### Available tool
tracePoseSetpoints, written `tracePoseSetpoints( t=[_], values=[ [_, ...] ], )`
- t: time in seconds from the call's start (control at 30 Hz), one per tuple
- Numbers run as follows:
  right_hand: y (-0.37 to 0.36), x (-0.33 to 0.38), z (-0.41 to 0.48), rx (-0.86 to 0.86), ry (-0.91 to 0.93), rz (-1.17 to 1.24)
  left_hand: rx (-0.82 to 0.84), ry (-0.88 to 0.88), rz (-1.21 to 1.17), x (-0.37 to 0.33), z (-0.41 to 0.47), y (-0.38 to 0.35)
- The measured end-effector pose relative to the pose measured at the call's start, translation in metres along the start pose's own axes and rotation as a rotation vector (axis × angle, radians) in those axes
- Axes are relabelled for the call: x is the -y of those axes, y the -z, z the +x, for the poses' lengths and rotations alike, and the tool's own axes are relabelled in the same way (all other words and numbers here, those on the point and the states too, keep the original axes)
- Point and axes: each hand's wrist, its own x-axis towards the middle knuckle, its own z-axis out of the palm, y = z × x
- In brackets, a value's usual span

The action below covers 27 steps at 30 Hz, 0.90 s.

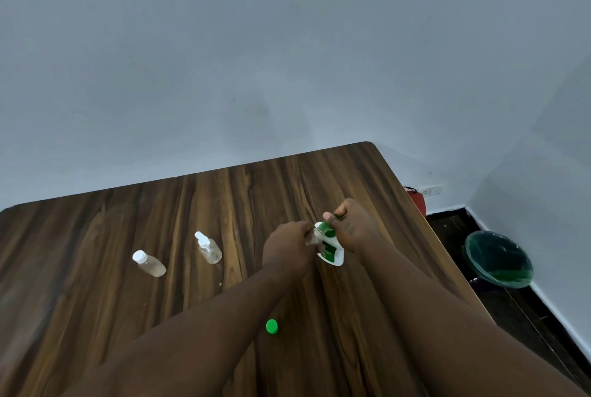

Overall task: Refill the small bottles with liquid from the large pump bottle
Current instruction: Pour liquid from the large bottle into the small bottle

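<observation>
The large white pump bottle [332,254] with a green label stands on the wooden table [224,204]. My right hand [353,225] rests on its green pump head, thumb and fingers closed over it. My left hand [289,244] holds a small clear bottle [311,236] with its mouth right at the pump nozzle. A loose green cap [271,326] lies on the table nearer to me. Two more small clear bottles stand to the left: one with a white spray top [208,248] and one with a white cap [148,264].
The table's right edge runs close behind my right arm. Beyond it on the dark floor stands a green-lined bin [499,259], and a red object [419,201] sits by the wall. A grey wall rises behind the table.
</observation>
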Motion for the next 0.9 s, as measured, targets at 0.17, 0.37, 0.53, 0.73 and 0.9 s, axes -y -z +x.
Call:
tracePoseSetpoints(
  t=[0.17,0.37,0.53,0.73,0.9],
  values=[
    [-0.006,0.0,-0.004,-0.015,-0.004,-0.033,0.006,0.037,0.024,0.004,-0.003,-0.001],
    [0.003,0.004,0.0,0.024,0.009,-0.013,-0.022,0.011,0.024,0.0,-0.003,0.0],
    [0.001,0.002,0.0,0.012,0.016,-0.033,-0.006,0.017,0.023,0.001,-0.003,0.0],
    [-0.003,0.0,-0.004,0.003,0.02,-0.08,0.004,0.022,0.018,0.003,-0.003,-0.001],
    [0.007,0.006,0.002,0.041,0.011,-0.052,-0.004,0.001,0.013,0.002,0.0,-0.001]
  ],
)
